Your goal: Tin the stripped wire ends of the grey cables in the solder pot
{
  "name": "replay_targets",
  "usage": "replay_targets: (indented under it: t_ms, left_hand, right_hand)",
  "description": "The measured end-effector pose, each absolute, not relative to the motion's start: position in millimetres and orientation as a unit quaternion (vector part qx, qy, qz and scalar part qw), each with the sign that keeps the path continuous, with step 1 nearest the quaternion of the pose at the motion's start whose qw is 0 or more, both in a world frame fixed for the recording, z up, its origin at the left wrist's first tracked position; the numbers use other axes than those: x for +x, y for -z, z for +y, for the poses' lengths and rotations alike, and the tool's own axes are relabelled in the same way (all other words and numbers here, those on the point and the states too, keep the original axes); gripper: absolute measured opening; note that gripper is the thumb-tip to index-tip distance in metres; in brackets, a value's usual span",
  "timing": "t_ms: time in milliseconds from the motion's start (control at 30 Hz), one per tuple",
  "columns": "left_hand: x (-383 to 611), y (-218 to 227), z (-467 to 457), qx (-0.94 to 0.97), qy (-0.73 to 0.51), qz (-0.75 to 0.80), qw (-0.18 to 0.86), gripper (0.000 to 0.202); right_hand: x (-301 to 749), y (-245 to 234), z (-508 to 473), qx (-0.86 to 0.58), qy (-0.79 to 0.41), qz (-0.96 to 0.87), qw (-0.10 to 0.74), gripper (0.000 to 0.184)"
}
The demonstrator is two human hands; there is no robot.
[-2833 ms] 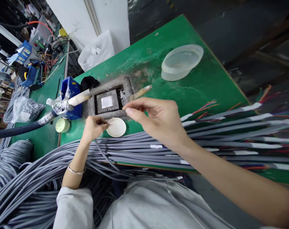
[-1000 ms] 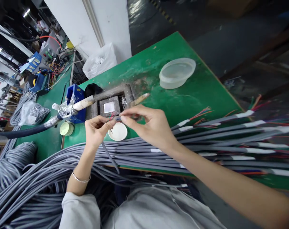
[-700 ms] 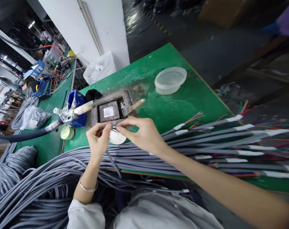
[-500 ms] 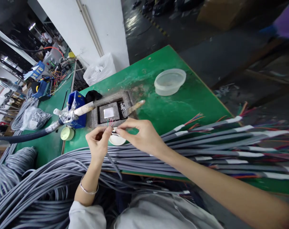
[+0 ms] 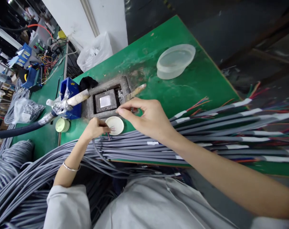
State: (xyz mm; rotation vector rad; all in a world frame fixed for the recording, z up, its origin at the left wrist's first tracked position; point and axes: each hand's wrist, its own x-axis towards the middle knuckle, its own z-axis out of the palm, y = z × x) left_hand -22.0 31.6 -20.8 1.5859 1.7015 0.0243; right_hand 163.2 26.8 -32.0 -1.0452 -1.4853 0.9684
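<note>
My left hand (image 5: 95, 129) pinches a grey multi-core cable near its stripped end. Its thin coloured wires (image 5: 113, 128) point over a small white dish (image 5: 118, 122); the cable hangs down from my fingers onto the bundle. To the right, my right hand (image 5: 144, 116) is raised, thumb and forefinger pressed together at the front edge of the solder pot (image 5: 89, 109). Whether anything sits between those fingertips is too small to make out. A bright square of metal (image 5: 105, 101) shows in the pot's middle.
Grey cables (image 5: 135, 144) with white-wrapped, stripped ends lie along the green table's front edge. A fume hose (image 5: 77, 97) leans by a blue bin (image 5: 75, 111) left of the pot. A stained stick (image 5: 137, 90), a clear plastic tub (image 5: 174, 62) and a pale green jar (image 5: 62, 125) stand around.
My hands have separated; both were at the wires before. My left hand has turned over, lowering the wire ends toward the dish. The camera view has shifted.
</note>
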Motion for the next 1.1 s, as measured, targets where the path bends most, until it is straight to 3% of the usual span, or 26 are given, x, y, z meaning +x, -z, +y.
replay_targets:
  t_ms: [400,600,767,1100]
  left_hand:
    - [-14.1,4.2,34.4,0.697,0.018,0.656,0.287,0.014]
    - [-14.0,-22.4,67.4,0.737,0.041,0.657,0.155,0.016]
    - [-1.5,-10.5,105.4,0.743,0.135,0.653,0.066,0.018]
    - [6.9,15.1,141.4,0.723,0.217,0.656,0.016,0.038]
  right_hand:
    - [165.4,29.2,25.9,-0.443,-0.394,-0.622,0.512,0.013]
    - [167.6,30.3,28.2,-0.447,-0.376,-0.622,0.522,0.012]
    - [170.5,30.2,30.9,-0.46,-0.358,-0.612,0.535,0.012]
    - [174.1,27.6,32.0,-0.471,-0.35,-0.606,0.538,0.014]
